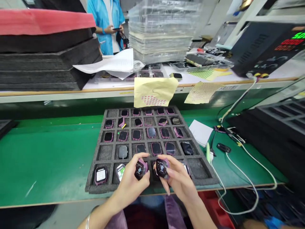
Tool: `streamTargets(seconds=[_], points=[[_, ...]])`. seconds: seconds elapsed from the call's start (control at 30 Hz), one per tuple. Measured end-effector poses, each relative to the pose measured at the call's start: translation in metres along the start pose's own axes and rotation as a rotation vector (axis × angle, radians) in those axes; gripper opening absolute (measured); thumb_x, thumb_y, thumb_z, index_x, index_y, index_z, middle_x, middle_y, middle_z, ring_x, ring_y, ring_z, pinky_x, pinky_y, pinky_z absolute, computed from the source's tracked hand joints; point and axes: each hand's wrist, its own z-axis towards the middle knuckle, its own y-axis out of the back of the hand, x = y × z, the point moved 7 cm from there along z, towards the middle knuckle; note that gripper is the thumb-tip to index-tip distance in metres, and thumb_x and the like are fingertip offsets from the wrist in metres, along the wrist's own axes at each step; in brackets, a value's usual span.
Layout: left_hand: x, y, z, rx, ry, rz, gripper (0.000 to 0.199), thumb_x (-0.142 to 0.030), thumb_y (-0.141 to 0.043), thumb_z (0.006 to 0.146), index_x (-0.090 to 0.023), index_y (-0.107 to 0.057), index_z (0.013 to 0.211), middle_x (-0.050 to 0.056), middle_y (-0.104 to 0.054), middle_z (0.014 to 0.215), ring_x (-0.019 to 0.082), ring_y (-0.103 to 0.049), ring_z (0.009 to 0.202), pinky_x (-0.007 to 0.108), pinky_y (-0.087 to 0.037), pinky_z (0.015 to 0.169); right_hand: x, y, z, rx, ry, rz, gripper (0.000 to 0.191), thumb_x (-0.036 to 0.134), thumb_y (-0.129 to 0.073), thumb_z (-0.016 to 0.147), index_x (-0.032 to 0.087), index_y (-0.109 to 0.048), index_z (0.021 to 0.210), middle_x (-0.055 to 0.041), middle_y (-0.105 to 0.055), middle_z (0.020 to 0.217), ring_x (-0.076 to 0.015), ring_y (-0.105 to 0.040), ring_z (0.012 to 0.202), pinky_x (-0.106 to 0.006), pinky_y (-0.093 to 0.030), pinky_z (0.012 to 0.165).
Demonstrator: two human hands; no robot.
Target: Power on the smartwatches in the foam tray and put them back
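My left hand (132, 179) is closed round a purple-framed smartwatch (140, 169) whose dark screen shows a small lit picture. A second purple-framed smartwatch (162, 168), also with its screen lit, is held between the thumb and fingers of my right hand (178, 178). Both watches are side by side above the front row of a grey foam tray (105, 152). Several watches lie in the tray's compartments, most with dark screens. At the front left, one watch (101, 175) shows a white screen. My hands hide part of the front row.
Behind the tray, yellow sheets (154, 90) hang from a shelf edge. White paper (200, 132), a black puck (223, 147) and white cables lie to the right. Black foam stacks (43, 63) and a power supply (267, 47) stand on the shelf. A person in blue (105, 16) stands beyond.
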Motion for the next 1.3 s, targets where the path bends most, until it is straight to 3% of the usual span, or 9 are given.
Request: streamTargets(seconds=[0.13, 0.33, 0.53, 0.77, 0.97, 1.3], points=[[-0.001, 0.001, 0.000, 0.001, -0.019, -0.008, 0.040, -0.012, -0.055, 0.077, -0.021, -0.051, 0.116, 0.002, -0.059, 0.096, 0.016, -0.056, 0.087, 0.027, -0.045, 0.083, 0.002, -0.003, 0.000, -0.003, 0.013, -0.015, 0.032, 0.029, -0.070, 0.081, 0.019, -0.065, 0.111, -0.0085, -0.067, 0.090, -0.0096, -0.056, 0.042, -0.020, -0.046, 0.033], [0.001, 0.006, -0.004, -0.020, -0.016, 0.024, 0.038, -0.012, -0.055, 0.077, -0.023, -0.052, 0.113, 0.001, -0.058, 0.092, 0.015, -0.055, 0.082, 0.027, -0.045, 0.080, 0.001, -0.007, 0.000, 0.026, 0.017, 0.001, 0.030, 0.026, -0.070, 0.081, 0.020, -0.066, 0.111, -0.0027, -0.062, 0.078, -0.0103, -0.057, 0.044, -0.018, -0.047, 0.033], [0.000, 0.006, -0.003, -0.012, 0.001, 0.010, 0.038, -0.013, -0.057, 0.077, -0.023, -0.052, 0.113, -0.001, -0.057, 0.087, 0.014, -0.056, 0.078, 0.027, -0.046, 0.076, 0.003, -0.007, 0.000, 0.034, 0.011, -0.028, 0.031, 0.027, -0.069, 0.082, 0.020, -0.066, 0.112, -0.0055, -0.066, 0.083, -0.0113, -0.058, 0.046, -0.020, -0.050, 0.035], [0.015, 0.000, -0.004, 0.103, 0.220, -0.365, 0.058, -0.029, -0.058, 0.084, -0.024, -0.034, 0.137, 0.000, -0.056, 0.084, 0.010, -0.054, 0.058, 0.023, -0.049, 0.054, 0.005, -0.010, -0.003, 0.090, -0.058, -0.066, 0.043, 0.028, -0.063, 0.087, 0.019, -0.055, 0.128, -0.0113, -0.068, 0.100, -0.0146, -0.066, 0.054, -0.024, -0.054, 0.043], [0.020, 0.003, -0.003, 0.102, 0.262, -0.598, 0.057, -0.030, -0.054, 0.087, -0.021, -0.035, 0.140, 0.007, -0.061, 0.098, 0.019, -0.060, 0.087, 0.029, -0.054, 0.065, 0.006, -0.009, -0.004, 0.123, -0.034, -0.138, 0.053, 0.021, -0.063, 0.087, 0.024, -0.043, 0.137, -0.0138, -0.065, 0.113, -0.0178, -0.069, 0.063, -0.026, -0.056, 0.045], [0.022, 0.004, -0.003, 0.096, 0.262, -0.619, 0.057, -0.023, -0.052, 0.086, -0.021, -0.036, 0.141, 0.008, -0.061, 0.103, 0.020, -0.061, 0.091, 0.029, -0.055, 0.066, 0.008, -0.011, -0.006, 0.061, -0.004, -0.204, 0.045, 0.020, -0.061, 0.088, 0.021, -0.047, 0.130, -0.0136, -0.068, 0.108, -0.0171, -0.067, 0.061, -0.026, -0.054, 0.046]])
